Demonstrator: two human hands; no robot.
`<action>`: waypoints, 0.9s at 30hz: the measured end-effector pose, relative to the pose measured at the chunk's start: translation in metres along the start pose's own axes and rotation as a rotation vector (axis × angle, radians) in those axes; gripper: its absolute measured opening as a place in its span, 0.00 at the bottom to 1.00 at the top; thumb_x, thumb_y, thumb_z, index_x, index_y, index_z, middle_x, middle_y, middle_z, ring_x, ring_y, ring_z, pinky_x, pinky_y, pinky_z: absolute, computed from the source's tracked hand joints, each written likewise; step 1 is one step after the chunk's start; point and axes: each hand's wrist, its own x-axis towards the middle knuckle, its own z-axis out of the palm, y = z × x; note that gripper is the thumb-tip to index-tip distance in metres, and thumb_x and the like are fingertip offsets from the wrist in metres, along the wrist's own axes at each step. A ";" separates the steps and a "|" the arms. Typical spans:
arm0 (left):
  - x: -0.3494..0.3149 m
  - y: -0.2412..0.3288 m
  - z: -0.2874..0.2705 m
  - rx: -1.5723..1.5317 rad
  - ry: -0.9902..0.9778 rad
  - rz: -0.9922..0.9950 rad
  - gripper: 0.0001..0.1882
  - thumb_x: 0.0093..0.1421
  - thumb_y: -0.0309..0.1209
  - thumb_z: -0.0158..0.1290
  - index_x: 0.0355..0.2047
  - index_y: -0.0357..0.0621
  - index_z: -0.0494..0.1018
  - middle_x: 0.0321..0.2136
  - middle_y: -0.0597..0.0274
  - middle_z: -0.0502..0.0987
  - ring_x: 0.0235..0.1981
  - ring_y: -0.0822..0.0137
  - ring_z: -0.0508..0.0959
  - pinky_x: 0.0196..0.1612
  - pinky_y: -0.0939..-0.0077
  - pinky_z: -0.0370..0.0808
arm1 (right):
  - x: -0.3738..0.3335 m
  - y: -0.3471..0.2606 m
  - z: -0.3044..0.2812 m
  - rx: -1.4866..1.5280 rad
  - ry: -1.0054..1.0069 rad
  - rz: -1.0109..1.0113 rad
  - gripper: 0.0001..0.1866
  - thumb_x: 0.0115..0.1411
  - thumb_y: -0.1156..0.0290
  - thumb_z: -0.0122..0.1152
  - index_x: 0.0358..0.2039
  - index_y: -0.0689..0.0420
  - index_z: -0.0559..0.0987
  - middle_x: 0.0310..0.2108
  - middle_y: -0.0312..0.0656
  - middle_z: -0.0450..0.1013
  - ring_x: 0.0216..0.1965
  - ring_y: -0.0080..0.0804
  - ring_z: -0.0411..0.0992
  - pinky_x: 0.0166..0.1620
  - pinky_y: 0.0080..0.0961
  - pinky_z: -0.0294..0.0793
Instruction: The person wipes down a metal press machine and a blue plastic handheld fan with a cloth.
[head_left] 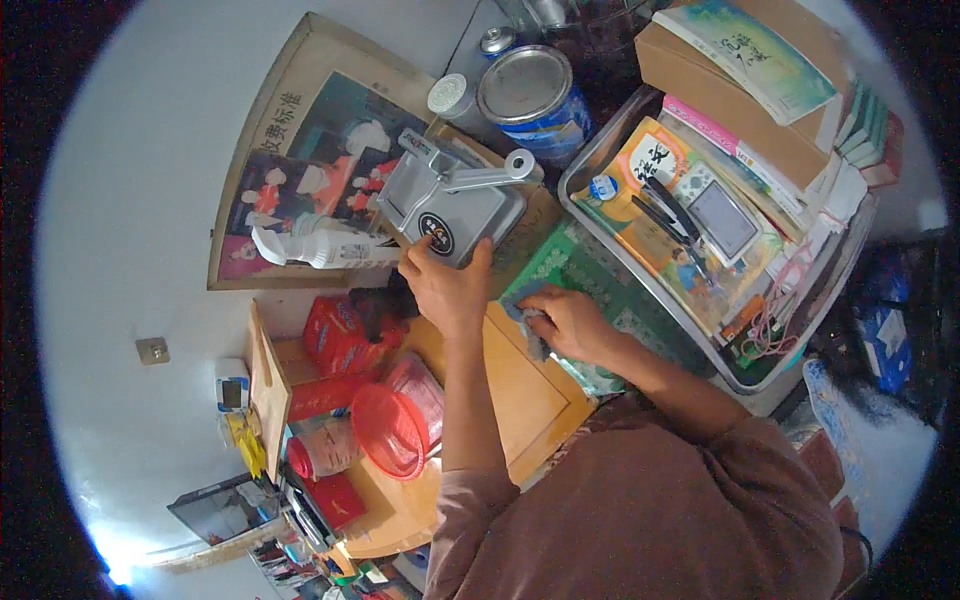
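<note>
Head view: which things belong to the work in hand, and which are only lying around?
In the work:
grey cloth, in the right hand
grey machine, touched by the left hand

Apparently lying around:
red basket
spray bottle
blue tin

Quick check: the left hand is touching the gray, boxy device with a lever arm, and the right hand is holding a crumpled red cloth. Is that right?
Not quite: the cloth's colour is wrong. The head view shows the right hand holding a crumpled gray cloth. The left hand is indeed touching the gray, boxy device with a lever arm.
</note>
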 end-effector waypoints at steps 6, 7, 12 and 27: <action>-0.001 -0.001 -0.002 0.018 -0.028 -0.024 0.35 0.42 0.41 0.66 0.48 0.41 0.65 0.46 0.45 0.68 0.47 0.44 0.71 0.46 0.55 0.72 | 0.004 -0.004 -0.007 0.064 -0.014 -0.015 0.14 0.54 0.74 0.58 0.43 0.59 0.78 0.39 0.52 0.74 0.40 0.50 0.74 0.43 0.38 0.74; -0.001 -0.001 -0.003 0.002 -0.038 -0.017 0.34 0.42 0.40 0.66 0.48 0.41 0.65 0.46 0.45 0.68 0.48 0.44 0.71 0.46 0.54 0.72 | 0.005 -0.004 -0.007 0.096 -0.003 -0.012 0.14 0.54 0.75 0.57 0.43 0.59 0.77 0.39 0.52 0.74 0.39 0.50 0.75 0.42 0.37 0.74; 0.000 -0.011 -0.011 -0.053 -0.106 0.056 0.33 0.45 0.36 0.64 0.51 0.40 0.65 0.50 0.44 0.67 0.50 0.43 0.71 0.49 0.55 0.72 | 0.007 -0.005 -0.007 0.242 0.172 -0.073 0.15 0.56 0.76 0.56 0.45 0.62 0.76 0.36 0.48 0.75 0.33 0.37 0.76 0.38 0.28 0.74; 0.032 0.080 -0.003 -0.191 -0.167 0.573 0.33 0.45 0.31 0.63 0.54 0.42 0.67 0.50 0.49 0.72 0.57 0.49 0.68 0.63 0.48 0.55 | 0.015 -0.026 -0.030 0.917 0.488 0.424 0.17 0.61 0.72 0.55 0.50 0.64 0.73 0.33 0.35 0.72 0.31 0.19 0.67 0.36 0.18 0.67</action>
